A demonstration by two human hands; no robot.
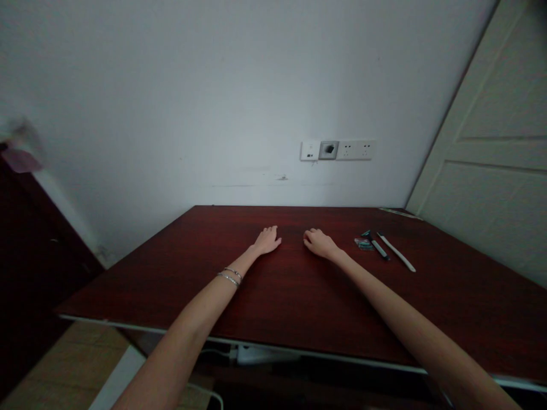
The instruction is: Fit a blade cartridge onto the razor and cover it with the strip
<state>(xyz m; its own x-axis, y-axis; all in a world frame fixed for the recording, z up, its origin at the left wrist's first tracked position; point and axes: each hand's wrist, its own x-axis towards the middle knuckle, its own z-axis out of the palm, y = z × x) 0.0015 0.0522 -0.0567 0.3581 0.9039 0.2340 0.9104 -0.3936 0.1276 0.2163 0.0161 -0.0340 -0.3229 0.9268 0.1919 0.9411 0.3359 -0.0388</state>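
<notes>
Palm down on the dark red wooden desk (290,296) rests my left hand (268,240), its fingers stretched forward and the thumb apart. Two thin bracelets (231,277) circle that wrist. A short gap away, my right hand (319,243) also lies on the desktop, fingers slightly bent, with nothing seen in it. Nearest to it on the right is a small clear packet with bluish-green contents (363,244). Beside the packet are a razor with a grey handle (379,249) and a long, slim white stick-like tool with a dark tip (397,252). Neither hand touches these things.
Behind the desk, a pale wall carries a row of sockets (347,150). A flat thin strip (400,213) lies at the back right corner, near a white panelled door (491,165). Below the front edge are a white power strip (262,355) and cables.
</notes>
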